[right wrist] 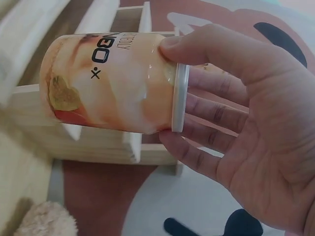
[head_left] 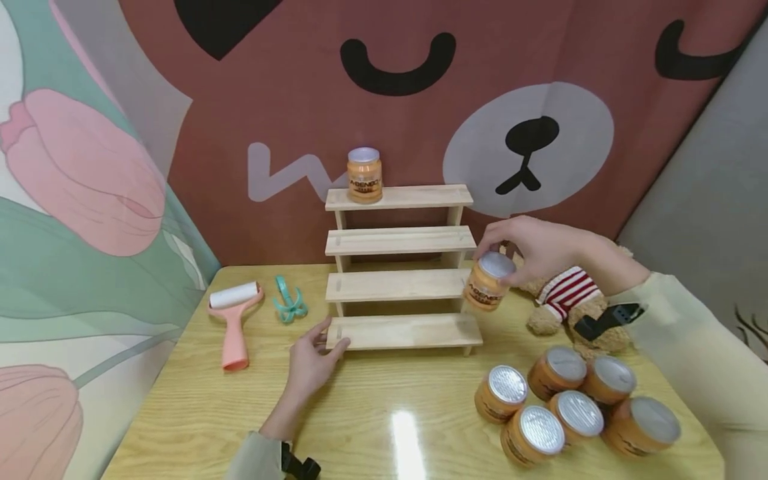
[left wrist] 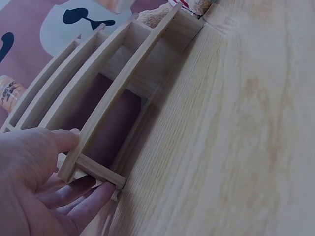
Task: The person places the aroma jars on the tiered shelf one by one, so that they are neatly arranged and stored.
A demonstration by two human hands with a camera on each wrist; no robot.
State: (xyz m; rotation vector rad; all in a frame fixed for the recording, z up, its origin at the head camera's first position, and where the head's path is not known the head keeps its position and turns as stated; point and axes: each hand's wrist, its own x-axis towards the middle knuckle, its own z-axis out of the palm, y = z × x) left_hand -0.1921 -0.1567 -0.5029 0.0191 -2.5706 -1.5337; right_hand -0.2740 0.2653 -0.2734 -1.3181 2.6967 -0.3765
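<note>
A four-step wooden display rack [head_left: 399, 287] stands on the table against the back cloth. My left hand [head_left: 312, 363] grips the left end of its lowest step; in the left wrist view the thumb lies along the board and the fingers [left wrist: 93, 204] reach round the end support. Just off the rack's right side, my right hand [head_left: 546, 250] holds an orange can [head_left: 485, 290] with a silver lid, upright and in the air. Up close, thumb and fingers grasp that can [right wrist: 113, 83] near its lid. Another orange can [head_left: 365, 179] stands at the left of the top step.
Several orange cans [head_left: 531, 437] are grouped on the table at the front right. Behind them, a teddy bear in a striped shirt [head_left: 570, 290] lies under my right forearm. A pink lint roller [head_left: 235, 340] and a teal claw-shaped item [head_left: 291, 307] lie left of the rack.
</note>
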